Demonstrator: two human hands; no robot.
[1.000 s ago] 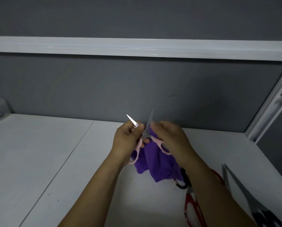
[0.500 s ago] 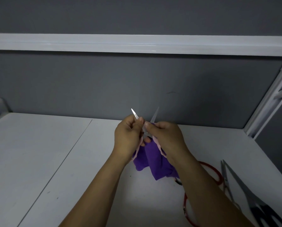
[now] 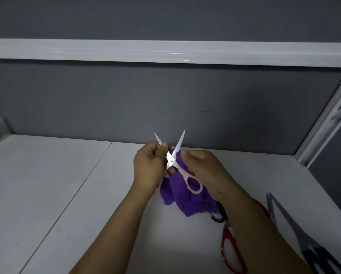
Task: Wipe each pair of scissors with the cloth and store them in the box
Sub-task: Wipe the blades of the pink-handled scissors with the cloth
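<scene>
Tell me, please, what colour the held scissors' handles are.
Pale pink; the scissors' handle shows best in the head view.

left hand: grips scissors | right hand: grips cloth | both raised, close

Two bare hands, left hand and right hand, each on an uncovered forearm: left forearm, right forearm. Both forearms stay bare right down to the lower frame edge. Dim light, so finer surface detail cannot be read.
</scene>
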